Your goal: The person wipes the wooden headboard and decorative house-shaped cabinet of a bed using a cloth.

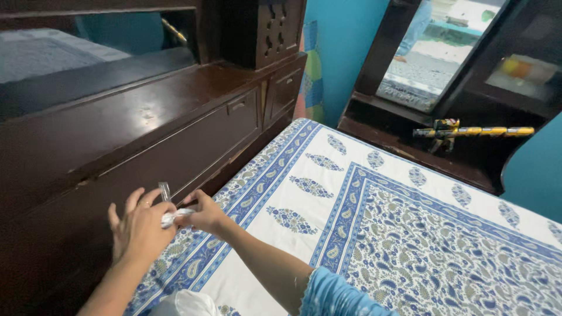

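My left hand (137,229) and my right hand (205,214) meet at the bed's left edge, over the blue-and-white patterned bedsheet (374,234). A small white crumpled piece (173,217) sits between them, pinched by my right hand's fingers and touching my left hand. A thin clear strip (165,190) sticks up from behind my left hand's thumb side and seems held there. My left hand's other fingers are spread, with a ring on one. Both hands are close to the dark wooden headboard (117,146).
The headboard unit has drawers (287,88) and a long ledge. At the back right, a dark dresser with a mirror (433,52) has a yellow toy gun (468,132) on its shelf. The wall (345,47) is teal. A white cloth (184,303) lies at the bottom edge.
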